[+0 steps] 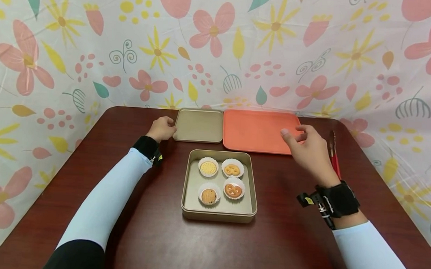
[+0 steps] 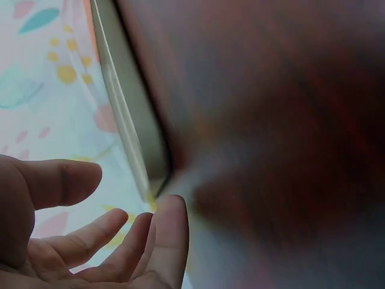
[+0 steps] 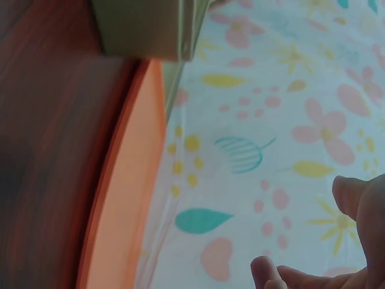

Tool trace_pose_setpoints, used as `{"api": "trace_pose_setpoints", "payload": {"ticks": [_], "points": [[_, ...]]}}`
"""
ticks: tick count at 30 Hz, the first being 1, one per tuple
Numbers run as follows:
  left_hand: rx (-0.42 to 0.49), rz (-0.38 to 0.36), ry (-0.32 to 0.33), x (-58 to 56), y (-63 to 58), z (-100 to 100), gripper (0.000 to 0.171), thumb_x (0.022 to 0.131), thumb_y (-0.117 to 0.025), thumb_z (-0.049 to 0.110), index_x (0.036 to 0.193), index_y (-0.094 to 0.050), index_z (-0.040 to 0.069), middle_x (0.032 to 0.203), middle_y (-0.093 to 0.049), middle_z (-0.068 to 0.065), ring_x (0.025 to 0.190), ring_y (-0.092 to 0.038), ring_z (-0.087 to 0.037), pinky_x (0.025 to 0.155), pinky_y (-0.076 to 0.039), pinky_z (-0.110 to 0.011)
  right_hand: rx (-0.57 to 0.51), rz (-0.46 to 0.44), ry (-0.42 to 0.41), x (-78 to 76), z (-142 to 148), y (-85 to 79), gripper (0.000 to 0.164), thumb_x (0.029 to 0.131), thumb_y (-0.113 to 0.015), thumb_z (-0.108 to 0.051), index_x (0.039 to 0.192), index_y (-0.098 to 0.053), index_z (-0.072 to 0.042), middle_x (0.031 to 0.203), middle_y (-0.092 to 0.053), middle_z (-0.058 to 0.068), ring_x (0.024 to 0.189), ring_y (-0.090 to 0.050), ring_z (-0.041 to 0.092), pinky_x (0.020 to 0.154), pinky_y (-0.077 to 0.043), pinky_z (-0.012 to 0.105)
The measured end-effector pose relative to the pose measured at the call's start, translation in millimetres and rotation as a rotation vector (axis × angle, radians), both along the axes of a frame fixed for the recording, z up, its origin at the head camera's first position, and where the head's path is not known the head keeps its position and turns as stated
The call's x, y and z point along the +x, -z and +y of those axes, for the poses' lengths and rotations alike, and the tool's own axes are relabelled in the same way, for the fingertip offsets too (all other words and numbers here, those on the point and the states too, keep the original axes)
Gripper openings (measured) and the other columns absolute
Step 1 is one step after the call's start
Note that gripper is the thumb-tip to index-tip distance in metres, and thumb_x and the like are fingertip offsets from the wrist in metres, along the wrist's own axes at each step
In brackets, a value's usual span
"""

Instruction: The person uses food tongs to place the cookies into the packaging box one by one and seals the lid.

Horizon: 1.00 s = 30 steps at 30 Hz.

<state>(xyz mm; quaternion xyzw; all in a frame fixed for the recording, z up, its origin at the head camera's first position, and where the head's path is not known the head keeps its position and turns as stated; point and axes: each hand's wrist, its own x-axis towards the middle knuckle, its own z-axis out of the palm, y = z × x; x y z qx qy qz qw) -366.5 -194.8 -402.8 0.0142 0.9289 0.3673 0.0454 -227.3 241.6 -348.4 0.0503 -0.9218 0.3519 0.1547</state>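
Note:
A square gold tin (image 1: 218,216) stands in the middle of the table. In it sit a round yellow biscuit (image 1: 208,168), a pale pretzel-shaped biscuit (image 1: 232,170), a browner pretzel-shaped biscuit (image 1: 233,190) and a round speckled cookie (image 1: 209,196), each in a white paper cup. Behind lie a flat gold tray or lid (image 1: 199,125) and an orange tray (image 1: 257,130), side by side. My left hand (image 1: 161,129) is at the gold tray's left edge, fingers loosely bent; contact is unclear. Over the orange tray's right edge hovers my right hand (image 1: 311,151), thumb and fingers apart, holding nothing.
Right of my right hand lies a red-handled utensil (image 1: 334,155), partly hidden by that hand. A flower-patterned cloth (image 1: 211,69) hangs behind the dark wooden table (image 1: 151,237) and along its sides.

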Motion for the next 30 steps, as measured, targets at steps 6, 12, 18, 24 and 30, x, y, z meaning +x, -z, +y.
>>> {"api": "trace_pose_setpoints", "payload": {"ticks": [6,12,18,24,30], "points": [[0.043,-0.093,-0.031,-18.0,2.8,-1,0.055,0.105,-0.056,0.018,0.151,-0.041,-0.007,0.149,-0.046,-0.026,0.085,-0.067,-0.023,0.073,-0.061,-0.024,-0.031,-0.051,-0.022,9.3,-11,-4.7,0.078,0.102,-0.055,-0.056,0.152,-0.039,0.001,0.117,-0.060,0.027,0.103,-0.059,0.041,0.078,-0.055,0.055],[0.023,-0.115,-0.067,-32.9,7.3,-3,0.054,0.103,-0.057,0.018,0.148,-0.045,-0.010,0.145,-0.051,-0.026,0.069,-0.061,-0.011,0.064,-0.061,-0.019,-0.076,-0.114,-0.068,14.1,-18,-8.2,0.078,0.101,-0.053,-0.059,0.152,-0.041,-0.001,0.120,-0.060,0.027,0.115,-0.055,0.042,0.091,-0.052,0.060],[-0.022,-0.112,-0.127,-40.9,9.4,0,0.034,0.098,-0.060,0.014,0.123,-0.068,-0.008,0.118,-0.063,-0.020,0.068,-0.061,-0.015,0.062,-0.061,-0.023,-0.171,-0.265,-0.142,18.4,-26,-10.3,0.079,0.101,-0.048,-0.065,0.153,-0.041,-0.006,0.124,-0.059,0.022,0.110,-0.056,0.036,0.082,-0.054,0.043],[-0.022,-0.138,-0.168,-46.5,6.3,3,0.038,0.096,-0.063,0.011,0.130,-0.065,-0.004,0.129,-0.061,-0.021,0.067,-0.062,-0.017,0.058,-0.061,-0.024,-0.295,-0.325,-0.190,18.9,-33,-9.0,0.071,0.103,-0.051,-0.058,0.149,-0.042,-0.005,0.125,-0.059,0.018,0.102,-0.052,0.029,0.078,-0.054,0.028],[-0.020,-0.142,-0.166,-52.6,6.1,4,0.044,0.094,-0.066,0.007,0.137,-0.063,-0.001,0.136,-0.059,-0.022,0.077,-0.066,-0.022,0.059,-0.063,-0.025,-0.320,-0.309,-0.209,20.2,-38,-8.6,0.065,0.105,-0.052,-0.052,0.147,-0.045,-0.003,0.120,-0.061,0.018,0.094,-0.055,0.026,0.072,-0.055,0.026]]}}
